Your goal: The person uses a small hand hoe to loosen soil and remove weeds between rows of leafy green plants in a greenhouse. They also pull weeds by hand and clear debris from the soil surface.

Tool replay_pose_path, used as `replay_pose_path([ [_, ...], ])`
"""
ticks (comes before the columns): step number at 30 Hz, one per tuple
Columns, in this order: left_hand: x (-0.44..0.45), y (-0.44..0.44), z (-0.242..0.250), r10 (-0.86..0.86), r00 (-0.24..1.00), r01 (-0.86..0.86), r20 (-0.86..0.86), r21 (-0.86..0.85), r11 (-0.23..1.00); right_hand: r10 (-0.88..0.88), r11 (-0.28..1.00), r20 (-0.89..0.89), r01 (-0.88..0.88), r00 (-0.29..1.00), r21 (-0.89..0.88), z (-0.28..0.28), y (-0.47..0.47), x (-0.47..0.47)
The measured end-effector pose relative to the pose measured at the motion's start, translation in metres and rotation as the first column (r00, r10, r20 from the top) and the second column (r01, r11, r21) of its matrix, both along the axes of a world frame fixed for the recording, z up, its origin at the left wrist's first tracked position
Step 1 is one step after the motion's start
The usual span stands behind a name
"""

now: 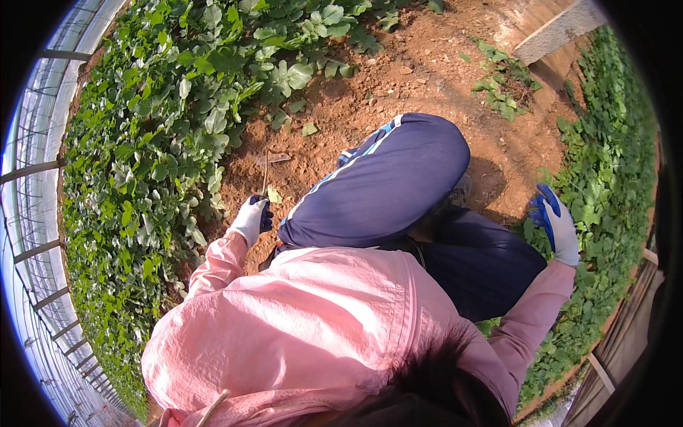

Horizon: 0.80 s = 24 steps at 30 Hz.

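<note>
My left hand [253, 218], in a white glove with a blue coated palm, is closed on a hand hoe [266, 172]. Its thin, bent metal neck runs up to a flat blade [275, 158] over the reddish soil, and its handle is mostly hidden in my fist. A single pale leaf [274, 194] lies close to the hoe's neck. On the other side, my right hand [555, 221] wears a matching glove. Its fingers are loosely bent and somewhat apart beside the right-hand leafy plants [603, 203], and I see nothing held in it.
Dense leafy green plants [155, 133] fill the bed on the left. A bare soil path [427, 69] runs ahead of my bent knee [427, 160]. Pulled greens [504, 80] lie in a pile near a pale post [560, 32]. Greenhouse sheeting [40, 133] borders the left.
</note>
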<state>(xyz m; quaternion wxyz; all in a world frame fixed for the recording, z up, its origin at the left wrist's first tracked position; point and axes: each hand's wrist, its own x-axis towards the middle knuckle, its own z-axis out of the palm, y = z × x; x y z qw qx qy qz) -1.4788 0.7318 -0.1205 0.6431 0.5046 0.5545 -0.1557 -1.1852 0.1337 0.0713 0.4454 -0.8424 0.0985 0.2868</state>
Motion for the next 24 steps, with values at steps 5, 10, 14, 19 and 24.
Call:
replay_pose_path([
  [5, 0.065, -0.05, 0.069, -0.089, 0.957, 0.094, 0.275, -0.005, 0.996, 0.073, 0.975, 0.254, -0.123, 0.964, 0.188, 0.015, 0.048, -0.001],
  [10, 0.15, -0.096, 0.11, -0.323, 0.681, 0.183, 0.657, 0.274, 0.944, 0.154, 0.874, 0.296, -0.27, 0.942, 0.403, 0.035, 0.203, -0.004],
  [14, 0.199, -0.164, 0.15, -0.489, 0.416, 0.1, 0.767, 0.496, 0.863, 0.363, 0.736, 0.509, -0.575, 0.781, 0.357, -0.033, 0.265, 0.009],
  [19, 0.148, -0.123, 0.136, -0.49, 0.399, 0.356, 0.775, 0.362, 0.862, -0.11, 0.577, -0.164, 0.197, 0.98, 0.793, -0.065, 0.316, 0.008],
  [24, 0.009, 0.021, -0.007, -0.186, 0.963, 0.081, 0.195, 0.451, 0.889, 0.125, 0.526, -0.137, 0.052, 0.983, 0.849, -0.065, 0.161, 0.125],
])
